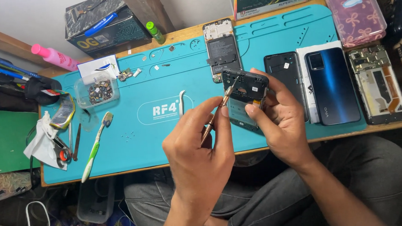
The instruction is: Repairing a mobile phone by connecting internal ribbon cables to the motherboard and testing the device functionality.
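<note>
The single head camera looks steeply down, close over the teal work mat [132, 131] and lap.

The bench [378, 127] shows bare wood at its edges, under a matt, smooth teal rubbery mat [161, 69]. The screwdriver [216, 113] has a coppery metal shaft. The opened phone frame [245, 89] is dull black plastic; the blue phone back [332, 84] is glossy (it catches light in streaks). The tweezers [182, 102] are bright metal, the toothbrush [95, 147] shiny plastic, the jeans [367, 163] rough grey cloth.
</note>
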